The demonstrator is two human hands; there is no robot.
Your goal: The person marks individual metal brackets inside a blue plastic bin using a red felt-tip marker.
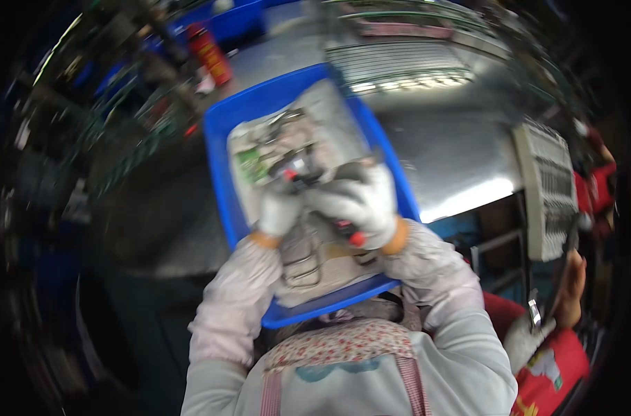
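Note:
Both my hands, in white gloves, work close together above a blue plastic bin (221,163). My right hand (364,201) is closed round a black-and-red handled tool (355,237), whose red end sticks out below the palm. My left hand (279,208) is closed at the near end of a dark, shiny metal piece (298,163), with a red-and-black bit beside its fingertips. Motion blur hides where the tool's other end meets the piece. Beneath the hands, the bin holds a pale lining (339,114), several metal frame-like parts (301,263) and a green packet (251,165).
A steel tabletop (447,139) extends to the right, with a wire rack (398,62) behind it. A pale slatted crate (546,187) stands farther right. Another person's gloved hand (527,340) holds a metal part at lower right. A red cylinder (209,54) stands at the far left.

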